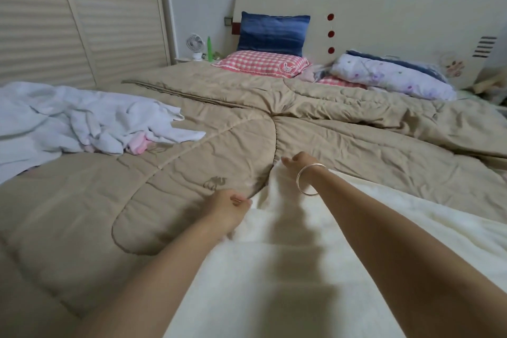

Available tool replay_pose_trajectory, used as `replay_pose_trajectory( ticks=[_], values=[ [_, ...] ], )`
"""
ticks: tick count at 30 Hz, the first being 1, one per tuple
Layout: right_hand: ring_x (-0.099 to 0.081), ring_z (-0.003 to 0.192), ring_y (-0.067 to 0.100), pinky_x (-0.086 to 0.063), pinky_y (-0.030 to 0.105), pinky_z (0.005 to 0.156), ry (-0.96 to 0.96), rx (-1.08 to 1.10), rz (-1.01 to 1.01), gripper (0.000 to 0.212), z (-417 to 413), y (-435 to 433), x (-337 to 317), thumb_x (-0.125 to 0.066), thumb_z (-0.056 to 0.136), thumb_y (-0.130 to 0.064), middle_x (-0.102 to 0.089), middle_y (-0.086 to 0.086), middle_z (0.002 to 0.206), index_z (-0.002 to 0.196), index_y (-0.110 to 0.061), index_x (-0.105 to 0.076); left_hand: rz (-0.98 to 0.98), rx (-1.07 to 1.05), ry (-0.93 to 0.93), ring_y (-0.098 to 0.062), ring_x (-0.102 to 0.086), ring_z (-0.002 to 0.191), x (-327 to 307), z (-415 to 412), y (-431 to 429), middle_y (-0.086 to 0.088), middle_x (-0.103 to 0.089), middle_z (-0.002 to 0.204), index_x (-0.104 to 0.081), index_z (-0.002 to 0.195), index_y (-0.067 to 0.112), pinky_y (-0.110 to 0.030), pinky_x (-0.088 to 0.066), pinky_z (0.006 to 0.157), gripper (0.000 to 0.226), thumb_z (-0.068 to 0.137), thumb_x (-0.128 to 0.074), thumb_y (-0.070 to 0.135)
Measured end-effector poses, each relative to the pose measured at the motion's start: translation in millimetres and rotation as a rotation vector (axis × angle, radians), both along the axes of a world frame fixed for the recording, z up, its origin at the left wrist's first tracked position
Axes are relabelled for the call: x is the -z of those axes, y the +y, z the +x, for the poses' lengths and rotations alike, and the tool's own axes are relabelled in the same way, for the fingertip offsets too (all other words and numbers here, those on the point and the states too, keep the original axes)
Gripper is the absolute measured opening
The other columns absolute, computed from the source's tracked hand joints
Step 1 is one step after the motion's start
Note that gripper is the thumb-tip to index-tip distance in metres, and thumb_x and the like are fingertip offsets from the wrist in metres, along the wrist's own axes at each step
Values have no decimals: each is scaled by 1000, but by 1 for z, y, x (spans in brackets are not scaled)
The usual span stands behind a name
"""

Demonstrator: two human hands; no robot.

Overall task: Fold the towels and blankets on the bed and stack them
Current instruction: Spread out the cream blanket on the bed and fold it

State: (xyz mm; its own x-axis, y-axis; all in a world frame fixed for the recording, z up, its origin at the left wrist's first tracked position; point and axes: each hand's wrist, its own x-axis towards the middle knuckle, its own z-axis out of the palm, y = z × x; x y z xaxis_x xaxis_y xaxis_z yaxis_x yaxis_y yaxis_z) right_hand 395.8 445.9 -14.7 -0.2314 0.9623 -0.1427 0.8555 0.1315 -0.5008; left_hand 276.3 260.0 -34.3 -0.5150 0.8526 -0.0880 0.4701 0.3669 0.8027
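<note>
A cream white blanket (315, 269) lies spread over the near right part of the bed, on top of a tan quilt (192, 173). My left hand (227, 206) pinches the blanket's left edge between thumb and curled fingers. My right hand (300, 163), with a silver bangle on the wrist, grips the blanket's far corner; its fingers are mostly hidden behind the hand. A crumpled heap of white towels (90, 118) with a bit of pink cloth lies on the bed at the left.
At the headboard (384, 22) lie a blue pillow (273, 31), a pink checked pillow (263, 62) and a flowered white pillow (392, 77). A small fan (195, 44) and a green bottle (209, 48) stand on a bedside stand. A slatted wardrobe (68, 22) is on the left.
</note>
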Motion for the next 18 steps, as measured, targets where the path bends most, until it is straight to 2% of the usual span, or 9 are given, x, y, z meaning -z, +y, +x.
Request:
replay_pose_trajectory(
  ticks=[2,4,6,7,9,11,13,16,18],
  values=[
    [-59,107,33,-40,31,80,-11,31,-24,65,-7,13,0,-47,90,-59,-59,13,103,119,-3,-59,56,49,-62,-14,-63,79,6,-4,13,4,-66,76,-69,94,16,-6,-40,57,9,86,-70,22],
    [-53,119,33,-40,33,91,-42,59,-71,70,-14,23,-4,-47,89,-61,-57,16,121,128,-3,-53,76,127,-85,-10,-61,74,12,-5,28,10,-62,70,-71,89,24,-6,-43,62,7,84,-73,20],
    [-42,132,31,-31,35,105,-101,11,-157,75,-20,35,-8,-45,89,-64,-46,13,142,137,-7,-47,48,228,-65,-11,-67,80,23,-8,46,12,-69,74,-72,79,37,-21,-53,79,11,76,-75,27],
    [-39,134,30,-28,36,108,-119,-13,-199,76,-22,40,-10,-45,89,-65,-42,12,146,139,-8,-45,20,257,-57,-13,-69,81,28,-9,51,12,-72,74,-73,73,44,-30,-56,83,12,70,-71,33],
    [-43,131,29,-33,36,107,-125,-25,-266,72,-25,49,-11,-51,88,-62,-45,10,143,138,-10,-47,-6,246,-74,-15,-71,83,39,-11,60,12,-74,75,-70,67,53,-39,-57,85,14,62,-64,41],
    [-52,114,26,-39,32,94,-123,-48,-250,50,-25,55,-15,-56,90,-52,-53,9,126,122,-14,-55,2,201,-96,-15,-70,85,41,-10,65,11,-73,78,-71,68,44,-39,-56,86,9,62,-64,47],
    [-52,101,24,-37,31,86,-20,-30,-203,31,-26,60,-25,-59,92,-40,-53,11,111,108,-14,-55,20,153,-112,-19,-67,83,37,-10,69,6,-71,75,-70,71,28,-34,-54,82,26,76,-64,52],
    [-53,116,30,-38,33,91,21,49,2,44,-32,76,-41,-57,94,-35,-56,14,124,125,-5,-53,36,67,-195,-20,-67,82,27,-14,81,2,-70,78,-69,81,15,-28,-52,78,55,84,-50,66],
    [-55,116,30,-37,29,80,23,52,113,44,-40,86,-41,-54,94,-36,-59,11,123,124,-4,-54,62,38,-205,-17,-61,63,19,-20,85,8,-63,58,-63,67,12,-24,-46,62,53,85,-57,61]
  ],
)
